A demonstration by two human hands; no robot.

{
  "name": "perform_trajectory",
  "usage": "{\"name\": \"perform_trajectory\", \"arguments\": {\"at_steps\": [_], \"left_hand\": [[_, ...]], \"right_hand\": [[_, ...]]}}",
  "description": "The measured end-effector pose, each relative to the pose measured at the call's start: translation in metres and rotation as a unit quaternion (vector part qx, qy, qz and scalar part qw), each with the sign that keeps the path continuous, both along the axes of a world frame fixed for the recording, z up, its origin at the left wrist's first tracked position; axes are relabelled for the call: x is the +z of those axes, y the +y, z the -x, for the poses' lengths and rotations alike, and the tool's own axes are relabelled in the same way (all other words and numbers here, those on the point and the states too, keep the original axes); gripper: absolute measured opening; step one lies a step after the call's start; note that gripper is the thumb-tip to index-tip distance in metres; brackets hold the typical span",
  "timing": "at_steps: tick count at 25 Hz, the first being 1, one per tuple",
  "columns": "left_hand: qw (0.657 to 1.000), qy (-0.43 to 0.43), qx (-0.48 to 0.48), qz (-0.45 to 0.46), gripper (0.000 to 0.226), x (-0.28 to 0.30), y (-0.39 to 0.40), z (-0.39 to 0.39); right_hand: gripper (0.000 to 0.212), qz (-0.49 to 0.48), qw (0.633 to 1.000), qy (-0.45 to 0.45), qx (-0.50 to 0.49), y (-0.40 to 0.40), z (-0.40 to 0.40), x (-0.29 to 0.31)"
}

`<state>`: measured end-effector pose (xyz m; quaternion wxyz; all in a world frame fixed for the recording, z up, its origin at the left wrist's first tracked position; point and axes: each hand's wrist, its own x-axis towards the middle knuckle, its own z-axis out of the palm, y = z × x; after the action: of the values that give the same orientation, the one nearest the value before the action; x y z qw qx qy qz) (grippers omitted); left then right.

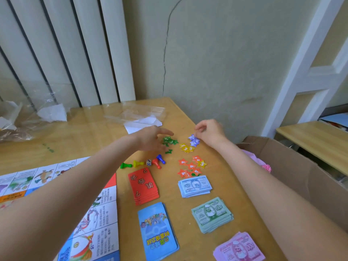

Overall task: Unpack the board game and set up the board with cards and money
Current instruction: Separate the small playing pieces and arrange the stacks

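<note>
Setup well advanced: game board (90, 219) unfolded under left forearm; card decks, money stacks laid on surface (235, 185) nearer than both hands. Left hand (150, 138) open, fingers spread over green star tokens (169, 141). Right hand (209, 131) pinches purple star tokens (194, 140). Token sorting remains, likely.

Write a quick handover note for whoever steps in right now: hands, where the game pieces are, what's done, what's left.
Left hand: open, over the green stars.
Right hand: pinching the purple stars.
Done: board unfolded; red cards, blue cards and three money stacks laid beside it; pawns and die out.
Left: orange stars still mixed with a yellow one; finish sorting.
</note>
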<state>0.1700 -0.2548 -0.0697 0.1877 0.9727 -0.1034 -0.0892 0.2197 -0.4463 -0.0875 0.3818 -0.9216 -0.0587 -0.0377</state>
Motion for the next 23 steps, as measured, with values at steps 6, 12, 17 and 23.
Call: {"name": "perform_trajectory", "arguments": {"at_steps": [6, 12, 17, 23], "left_hand": [[0.998, -0.012, -0.05, -0.04, 0.044, -0.014, 0.006, -0.019], [0.997, -0.07, 0.004, 0.008, 0.035, -0.017, 0.002, -0.021], [0.996, -0.065, 0.009, 0.054, 0.033, -0.017, 0.001, -0.022], [0.996, -0.041, -0.035, -0.073, 0.046, -0.018, 0.001, -0.028]], "right_hand": [[0.04, 0.199, 0.962, 0.021, 0.185, -0.012, 0.009, 0.004], [0.026, 0.139, 0.981, -0.028, 0.132, 0.007, -0.007, -0.008], [0.025, 0.129, 0.983, -0.028, 0.124, 0.011, -0.013, -0.004], [0.037, 0.195, 0.964, 0.003, 0.178, -0.002, -0.002, -0.001]]}}
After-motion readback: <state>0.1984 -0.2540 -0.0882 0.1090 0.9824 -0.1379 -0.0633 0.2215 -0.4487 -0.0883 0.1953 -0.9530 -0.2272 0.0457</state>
